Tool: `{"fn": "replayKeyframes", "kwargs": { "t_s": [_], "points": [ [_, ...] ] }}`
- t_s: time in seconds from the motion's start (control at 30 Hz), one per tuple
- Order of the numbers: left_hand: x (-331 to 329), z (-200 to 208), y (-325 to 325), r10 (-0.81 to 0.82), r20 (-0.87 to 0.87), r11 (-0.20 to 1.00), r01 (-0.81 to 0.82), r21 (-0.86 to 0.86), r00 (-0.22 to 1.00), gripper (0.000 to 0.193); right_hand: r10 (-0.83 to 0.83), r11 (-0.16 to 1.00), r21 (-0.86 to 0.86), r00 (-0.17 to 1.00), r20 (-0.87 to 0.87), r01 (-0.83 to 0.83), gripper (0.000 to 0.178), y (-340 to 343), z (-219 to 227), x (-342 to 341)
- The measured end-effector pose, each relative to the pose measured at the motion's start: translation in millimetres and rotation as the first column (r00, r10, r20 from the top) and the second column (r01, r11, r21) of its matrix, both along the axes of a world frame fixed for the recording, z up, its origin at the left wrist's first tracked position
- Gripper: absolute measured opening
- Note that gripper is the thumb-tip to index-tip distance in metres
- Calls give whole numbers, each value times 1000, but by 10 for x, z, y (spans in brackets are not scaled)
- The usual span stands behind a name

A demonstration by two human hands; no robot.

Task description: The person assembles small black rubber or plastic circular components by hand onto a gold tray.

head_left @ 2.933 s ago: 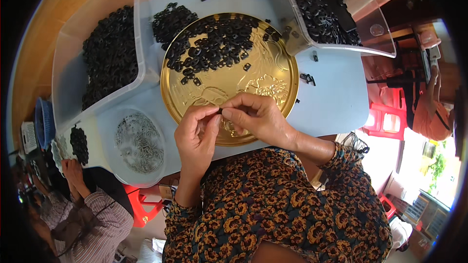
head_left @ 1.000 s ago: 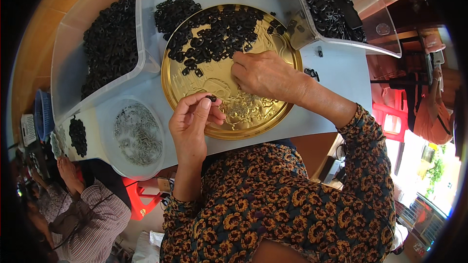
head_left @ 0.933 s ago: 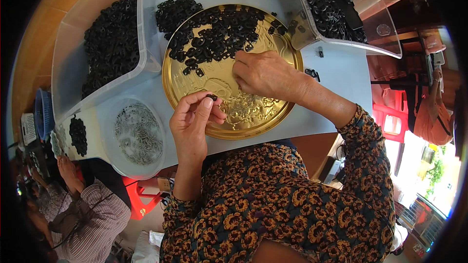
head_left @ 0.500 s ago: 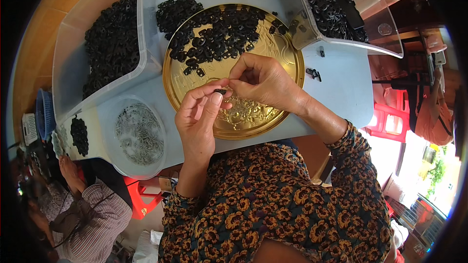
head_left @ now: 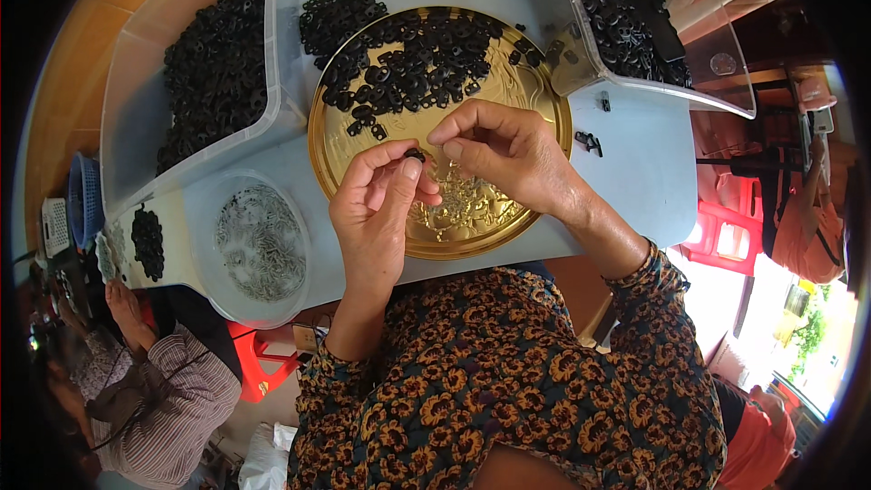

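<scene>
Over the round gold tray (head_left: pixel 319 141), my left hand (head_left: pixel 376 209) pinches a small black plastic part (head_left: pixel 415 154) between thumb and fingers. My right hand (head_left: pixel 508 159) hovers just right of it, thumb and forefinger slightly apart, with nothing visible between them. Many loose black parts (head_left: pixel 422 68) cover the far half of the tray. Small shiny metal pieces (head_left: pixel 472 204) lie on its near half, partly hidden beneath my hands.
A clear bin of black parts (head_left: pixel 213 82) stands left, another bin (head_left: pixel 626 27) far right. A clear round dish of small metal pieces (head_left: pixel 261 240) sits near left. Few black parts (head_left: pixel 588 142) lie right of the tray. Beside the table's left end is another person (head_left: pixel 181 381).
My right thumb and forefinger have parted from their pinch. The black part stays in my left hand. The whole view has shifted slightly.
</scene>
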State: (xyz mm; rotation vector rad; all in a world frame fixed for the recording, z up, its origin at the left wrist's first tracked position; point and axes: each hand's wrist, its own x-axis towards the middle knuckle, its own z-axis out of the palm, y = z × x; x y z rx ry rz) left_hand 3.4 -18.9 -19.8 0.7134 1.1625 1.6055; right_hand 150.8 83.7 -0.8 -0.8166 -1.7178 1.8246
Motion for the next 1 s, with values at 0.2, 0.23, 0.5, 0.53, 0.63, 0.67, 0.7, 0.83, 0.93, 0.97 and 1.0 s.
{"fn": "replayKeyframes", "kwargs": {
  "t_s": [0.2, 0.23, 0.5, 0.53, 0.63, 0.67, 0.7, 0.83, 0.93, 0.97, 1.0],
  "points": [
    [-9, 47, 13, 2, -60, 1000, -2, 2, 998, 26, 35, 986, -162, 996, -88, -49, 15, 12, 12, -16],
    [0, 53, 18, 18, -57, 1000, -18, 5, 998, 25, 34, 983, -175, 995, -95, -50, 16, 13, 31, -24],
    [4, 20, 19, 22, -54, 1000, -22, 1, 998, 18, 8, 995, -97, 997, -79, -16, 22, 7, 12, -69],
    [1, 20, 16, 18, -56, 1000, -18, -3, 998, 18, 8, 996, -88, 997, -77, -15, 23, 11, -2, -74],
    [-5, 8, 13, 12, -56, 1000, -12, -1, 998, 17, 11, 997, -69, 998, -66, -16, 24, 13, -13, -75],
    [-6, 5, 13, 10, -54, 1000, -10, 5, 998, 17, 13, 998, -58, 998, -57, -16, 25, 13, -13, -75],
    [-8, 6, 15, 10, -54, 1000, -10, 5, 998, 17, 14, 998, -58, 998, -57, -17, 25, 13, -14, -76],
    [-7, 9, 16, 10, -69, 1000, -11, -8, 998, 16, 17, 1000, -24, 998, -59, -18, 27, 10, 10, -74],
    [0, 6, 9, 4, -72, 1000, -5, -18, 997, 16, 19, 1000, 2, 999, -29, -19, 28, -4, 30, -76],
    [2, 4, 8, 4, -74, 1000, -5, -20, 997, 16, 20, 1000, 14, 1000, -20, -20, 28, -9, 31, -78],
    [0, -3, 5, 4, -74, 1000, -6, -20, 997, 16, 21, 1000, 13, 1000, -20, -21, 28, -14, 29, -78]
  ]
}}
